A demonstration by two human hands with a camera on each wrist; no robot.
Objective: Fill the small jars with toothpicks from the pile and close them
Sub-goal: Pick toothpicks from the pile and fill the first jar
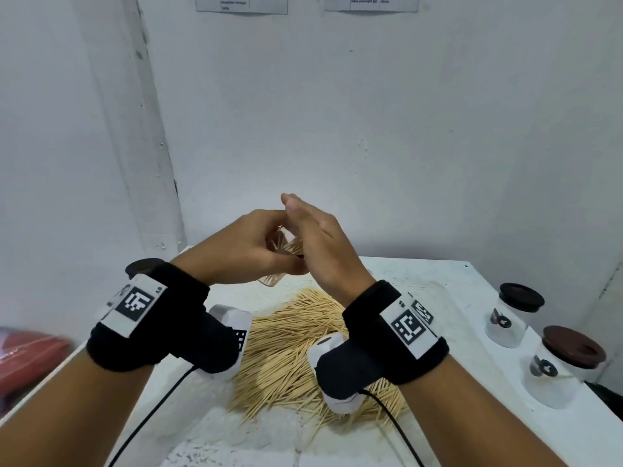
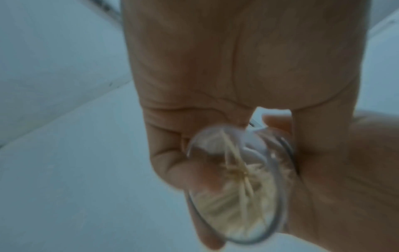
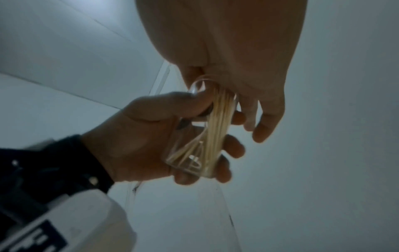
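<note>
My left hand [image 1: 253, 246] grips a small clear jar [image 1: 273, 256] and holds it tilted above the pile, fingers and thumb wrapped round its wall. The jar [image 3: 194, 150] holds a bundle of toothpicks [image 3: 220, 119]; through its clear bottom [image 2: 235, 184] they show as a pale cluster. My right hand [image 1: 317, 230] lies flat against the jar's mouth, fingers [image 3: 267, 119] nearly straight, palm covering the opening. No lid is on this jar. The toothpick pile [image 1: 290, 345] is spread on the white table [image 1: 448, 298] under my wrists.
Two clear jars with dark brown lids stand at the table's right edge, one farther [image 1: 512, 315] and one nearer [image 1: 563, 365]. A white wall rises right behind the table. Something red [image 1: 30, 358] lies beyond the left edge. Wrist-camera cables trail over the table front.
</note>
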